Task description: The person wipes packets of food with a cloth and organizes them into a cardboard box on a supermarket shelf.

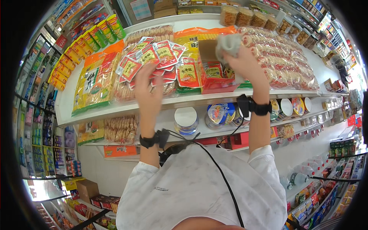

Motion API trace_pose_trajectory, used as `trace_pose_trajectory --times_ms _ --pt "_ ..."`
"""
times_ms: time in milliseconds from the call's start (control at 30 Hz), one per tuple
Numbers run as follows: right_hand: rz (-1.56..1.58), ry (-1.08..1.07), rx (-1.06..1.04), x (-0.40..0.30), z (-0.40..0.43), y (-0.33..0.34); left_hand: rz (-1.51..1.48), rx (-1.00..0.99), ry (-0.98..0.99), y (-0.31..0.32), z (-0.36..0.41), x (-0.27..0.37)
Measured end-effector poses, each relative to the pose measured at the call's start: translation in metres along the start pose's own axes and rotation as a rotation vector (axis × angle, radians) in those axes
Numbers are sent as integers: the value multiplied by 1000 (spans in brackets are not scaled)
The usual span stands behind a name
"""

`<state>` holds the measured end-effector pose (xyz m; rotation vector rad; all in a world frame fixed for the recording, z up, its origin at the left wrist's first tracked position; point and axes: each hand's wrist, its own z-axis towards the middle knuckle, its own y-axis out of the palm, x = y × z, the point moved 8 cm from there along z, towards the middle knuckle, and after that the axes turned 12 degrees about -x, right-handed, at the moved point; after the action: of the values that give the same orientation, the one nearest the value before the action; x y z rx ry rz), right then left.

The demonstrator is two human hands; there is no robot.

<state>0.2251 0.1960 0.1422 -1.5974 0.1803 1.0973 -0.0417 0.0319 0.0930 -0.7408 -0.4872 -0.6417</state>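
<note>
My left hand [149,86], blurred, is over the near edge of a heap of red and white snack sachets [150,56]; whether its fingers hold a sachet is unclear. The heap lies on packs of round crackers. My right hand [240,61] grips a crumpled grey cloth [228,45] above the right side of an open red cardboard box [220,85]. Sachets lie inside the box, and its brown flap stands up at the back. A single red sachet [188,72] rests just left of the box, on a yellow snack bag [187,37].
A large yellow cracker bag [96,83] and a row of yellow and green canisters [92,38] are on the left. Bagged crackers [283,61] cover the right side, with clear tubs [229,15] behind. Below the white shelf edge [172,105] stand lidded tubs [186,118].
</note>
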Motion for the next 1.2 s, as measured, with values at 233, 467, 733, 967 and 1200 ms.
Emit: trace_pose_trajectory --times_ms 233,467,733,967,1200 --pt "-149 70 -392 70 49 75 1 -417 172 89 -12 70" --pt "85 -31 -358 59 33 60 -154 -483 144 102 -14 68" --pt "130 -117 -231 41 25 49 -171 -476 118 101 -17 68" --pt "-37 -378 495 -27 -44 -8 -180 -321 124 71 -16 66" --pt "121 -788 58 -123 -105 88 -815 -147 -4 61 -61 5"
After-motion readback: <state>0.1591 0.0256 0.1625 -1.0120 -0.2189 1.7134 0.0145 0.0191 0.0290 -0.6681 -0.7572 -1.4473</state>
